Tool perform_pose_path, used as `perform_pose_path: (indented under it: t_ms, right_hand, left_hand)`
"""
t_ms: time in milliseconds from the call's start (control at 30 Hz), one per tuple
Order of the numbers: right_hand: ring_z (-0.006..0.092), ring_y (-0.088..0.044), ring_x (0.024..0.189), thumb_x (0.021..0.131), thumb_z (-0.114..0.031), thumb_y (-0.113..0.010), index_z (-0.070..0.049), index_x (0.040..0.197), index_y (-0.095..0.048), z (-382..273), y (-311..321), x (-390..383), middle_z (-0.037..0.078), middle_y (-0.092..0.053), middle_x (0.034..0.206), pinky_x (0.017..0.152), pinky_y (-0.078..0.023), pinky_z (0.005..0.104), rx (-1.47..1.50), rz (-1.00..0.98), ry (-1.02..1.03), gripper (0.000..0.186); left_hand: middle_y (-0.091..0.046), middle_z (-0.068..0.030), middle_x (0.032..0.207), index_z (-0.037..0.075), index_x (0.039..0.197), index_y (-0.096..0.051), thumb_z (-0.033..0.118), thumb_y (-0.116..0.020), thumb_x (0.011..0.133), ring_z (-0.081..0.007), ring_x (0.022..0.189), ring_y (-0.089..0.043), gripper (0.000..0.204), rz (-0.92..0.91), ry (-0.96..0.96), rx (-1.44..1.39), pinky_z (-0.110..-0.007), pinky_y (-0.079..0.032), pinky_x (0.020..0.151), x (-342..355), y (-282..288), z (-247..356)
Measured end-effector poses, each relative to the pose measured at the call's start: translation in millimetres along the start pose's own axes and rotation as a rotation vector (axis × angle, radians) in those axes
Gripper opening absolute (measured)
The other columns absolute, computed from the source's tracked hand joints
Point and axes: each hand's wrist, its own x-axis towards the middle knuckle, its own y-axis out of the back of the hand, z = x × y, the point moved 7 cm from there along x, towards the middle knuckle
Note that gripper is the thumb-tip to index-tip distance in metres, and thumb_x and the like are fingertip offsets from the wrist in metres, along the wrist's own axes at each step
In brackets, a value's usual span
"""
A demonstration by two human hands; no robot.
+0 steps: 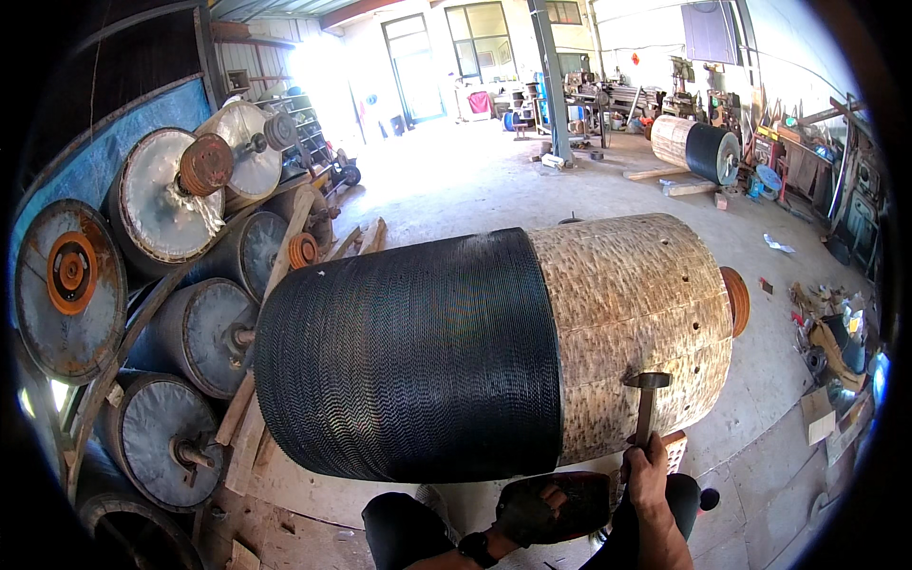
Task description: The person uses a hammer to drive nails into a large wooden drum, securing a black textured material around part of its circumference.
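Note:
A large drum (627, 323) lies on its side before me. Its left part is wrapped in black ribbed covering (408, 361); mottled tan wood with several small dark holes shows on the right. My right hand (647, 472) is wrapped round the handle of a hammer (646, 404), its metal head upright in front of the wooden part. My left hand (530, 513), in a dark glove with bare fingertips, is curled over a dark, shallow, rounded tray-like thing (584, 503) between my knees. Whatever those fingers pinch is too small to make out.
Several metal-ended drums (204, 332) are stacked on timber at the left. Wooden beams (275, 313) lie beside the near drum. Another half-covered drum (679, 142) rests on planks at the far right. Cardboard and scrap (826, 408) litter the right floor. A post (549, 85) stands behind.

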Motion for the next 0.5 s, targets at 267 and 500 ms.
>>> perform_pose_path:
  t_ms: [267, 500]
  right_hand:
    - [0.0131, -0.046, 0.047, 0.084, -0.003, -0.049, 0.0, 0.099, -0.053, 16, 6, 6, 0.004, -0.05, 0.064, 0.043, -0.037, 0.0282, -0.03, 0.015, 0.028, 0.016]
    - [0.013, -0.047, 0.046, 0.083, -0.004, -0.049, 0.001, 0.099, -0.053, 20, 8, 8, 0.004, -0.051, 0.064, 0.043, -0.038, 0.0281, -0.081, 0.025, 0.072, 0.017]
  left_hand:
    - [-0.062, -0.0128, 0.111, 0.008, 0.109, -0.062, 0.019, -0.065, 0.082, -0.0328, 0.101, -0.062, 0.029, 0.063, 0.015, 0.07, -0.045, -0.05, 0.084, 7, 20, 15]
    - [-0.061, -0.0137, 0.114, 0.008, 0.112, -0.062, 0.02, -0.064, 0.083, -0.0329, 0.107, -0.06, 0.031, -0.006, 0.039, 0.104, -0.048, -0.048, 0.089, 8, 21, 17]
